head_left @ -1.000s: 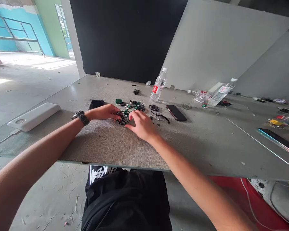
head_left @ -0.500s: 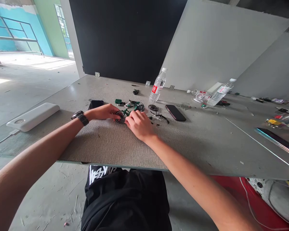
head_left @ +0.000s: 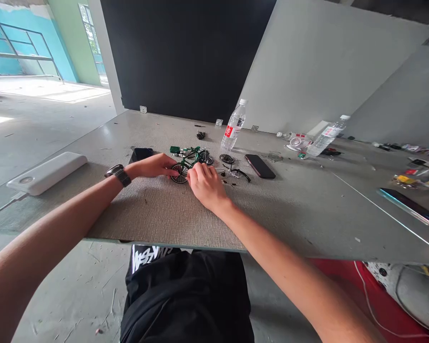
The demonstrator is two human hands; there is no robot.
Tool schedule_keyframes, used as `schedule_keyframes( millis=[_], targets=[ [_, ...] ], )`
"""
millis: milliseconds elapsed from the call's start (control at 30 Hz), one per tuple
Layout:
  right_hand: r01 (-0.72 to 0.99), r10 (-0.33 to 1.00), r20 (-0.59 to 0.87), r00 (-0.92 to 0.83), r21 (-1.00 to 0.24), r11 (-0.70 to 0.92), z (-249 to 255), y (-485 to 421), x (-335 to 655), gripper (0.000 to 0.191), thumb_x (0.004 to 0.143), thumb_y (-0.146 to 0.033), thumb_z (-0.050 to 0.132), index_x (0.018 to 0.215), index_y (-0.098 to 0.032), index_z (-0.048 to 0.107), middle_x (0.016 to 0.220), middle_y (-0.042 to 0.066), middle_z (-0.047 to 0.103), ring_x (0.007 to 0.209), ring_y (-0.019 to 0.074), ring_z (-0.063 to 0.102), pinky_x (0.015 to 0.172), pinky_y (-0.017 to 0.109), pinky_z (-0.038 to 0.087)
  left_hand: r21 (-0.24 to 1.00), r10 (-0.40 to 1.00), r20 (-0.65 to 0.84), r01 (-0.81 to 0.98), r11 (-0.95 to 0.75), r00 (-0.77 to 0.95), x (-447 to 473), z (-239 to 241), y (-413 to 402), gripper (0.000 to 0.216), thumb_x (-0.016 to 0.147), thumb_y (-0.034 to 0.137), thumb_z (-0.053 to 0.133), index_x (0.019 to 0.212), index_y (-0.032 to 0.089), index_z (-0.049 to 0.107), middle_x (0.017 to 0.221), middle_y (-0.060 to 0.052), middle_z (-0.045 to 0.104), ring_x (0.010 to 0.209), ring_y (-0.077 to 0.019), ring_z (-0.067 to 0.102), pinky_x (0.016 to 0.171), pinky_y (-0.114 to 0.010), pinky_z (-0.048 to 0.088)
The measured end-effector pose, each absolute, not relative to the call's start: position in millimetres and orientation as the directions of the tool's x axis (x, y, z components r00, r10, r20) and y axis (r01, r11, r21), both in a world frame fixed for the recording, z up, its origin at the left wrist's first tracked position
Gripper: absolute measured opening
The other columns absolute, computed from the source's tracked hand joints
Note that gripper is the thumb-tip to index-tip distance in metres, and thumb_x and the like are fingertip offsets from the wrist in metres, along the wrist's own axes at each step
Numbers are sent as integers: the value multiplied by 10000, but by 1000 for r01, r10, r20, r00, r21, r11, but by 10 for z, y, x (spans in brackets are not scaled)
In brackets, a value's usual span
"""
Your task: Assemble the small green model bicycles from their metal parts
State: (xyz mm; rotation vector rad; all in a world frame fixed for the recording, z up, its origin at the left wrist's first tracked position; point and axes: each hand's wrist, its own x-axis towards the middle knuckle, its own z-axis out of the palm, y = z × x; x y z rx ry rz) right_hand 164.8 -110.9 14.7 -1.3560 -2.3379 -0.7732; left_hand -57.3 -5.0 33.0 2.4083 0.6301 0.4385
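A small green model bicycle [head_left: 190, 162] with a black spoked wheel [head_left: 179, 173] stands between my hands on the table. My left hand [head_left: 161, 166], a dark watch on its wrist, pinches the wheel's left side with thumb and fingers. From the right, my right hand [head_left: 205, 183] is closed against the bicycle near that wheel; its curled fingers hide the exact grip. Beyond lie a green bicycle part [head_left: 175, 150] and more model pieces. To the right of my right hand are a loose wheel [head_left: 227, 158], a black curved part [head_left: 241, 174] and several tiny pieces.
A black phone [head_left: 260, 166] lies to the right, another dark device [head_left: 142, 154] behind my left hand. Water bottles [head_left: 235, 126] stand farther back. At left is a white power bank [head_left: 48, 172] with a cable. Another phone [head_left: 411, 206] and small packets [head_left: 407, 179] lie far right.
The bicycle is tilted a little differently, with more of its green frame showing above my right hand. Both hands stay at it, and the view has shifted slightly.
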Motion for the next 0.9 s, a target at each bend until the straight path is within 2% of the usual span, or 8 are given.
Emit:
schedule_keyframes(
  millis=[233, 333, 567, 633, 733, 800, 900],
  targets=[
    [883, 715, 519, -469, 263, 388, 208, -1131, 1662, 281, 1048, -136, 388, 1006, -155, 665, 995, 140, 658, 913, 257, 551, 784, 403, 393, 622, 543, 163, 341, -705, 824, -587, 318, -47, 320, 934, 447, 677, 801, 156, 686, 694, 13, 638, 606, -101, 505, 564, -240, 351],
    [892, 733, 511, -448, 207, 401, 196, -1115, 1678, 263, 1053, -149, 398, 1022, -153, 660, 1041, 141, 673, 935, 253, 580, 768, 381, 410, 619, 541, 168, 339, -709, 824, -582, 322, -53, 313, 936, 443, 676, 800, 162, 690, 680, 23, 615, 590, -97, 472, 552, -250, 323],
    [851, 767, 512, -386, -124, 511, 106, -1030, 1771, 82, 1000, -169, 551, 1031, -220, 607, 1026, 76, 712, 885, 211, 660, 694, 326, 459, 592, 525, 212, 319, -740, 825, -567, 338, -65, 338, 927, 448, 680, 739, 168, 656, 632, 40, 549, 575, -94, 427, 544, -251, 299],
    [807, 778, 510, -366, -243, 538, 95, -1016, 1793, 103, 974, -161, 582, 1041, -239, 584, 1026, 54, 727, 871, 200, 678, 707, 317, 477, 581, 528, 219, 325, -746, 821, -565, 342, -67, 347, 920, 447, 684, 719, 167, 642, 613, 45, 524, 564, -93, 414, 535, -250, 289],
    [740, 810, 496, -312, -408, 535, 94, -1003, 1807, 126, 943, -170, 619, 1031, -243, 567, 1014, 34, 741, 847, 189, 699, 729, 309, 494, 585, 525, 208, 325, -743, 825, -564, 346, -69, 329, 925, 442, 675, 752, 163, 661, 640, 32, 568, 584, -99, 454, 547, -248, 306],
    [707, 825, 489, -282, -476, 524, 97, -999, 1808, 137, 926, -179, 643, 1026, -239, 571, 996, 31, 743, 828, 190, 704, 732, 310, 499, 590, 524, 197, 327, -739, 828, -562, 347, -72, 320, 932, 448, 667, 789, 161, 679, 671, 18, 611, 605, -105, 488, 564, -248, 323],
    [685, 826, 491, -276, -503, 527, 104, -1001, 1805, 108, 924, -189, 654, 1003, -233, 596, 961, 23, 743, 781, 178, 687, 735, 309, 496, 589, 531, 193, 335, -735, 825, -559, 353, -79, 319, 929, 448, 670, 800, 157, 687, 685, 10, 636, 615, -107, 502, 581, -250, 333]
  ],
)
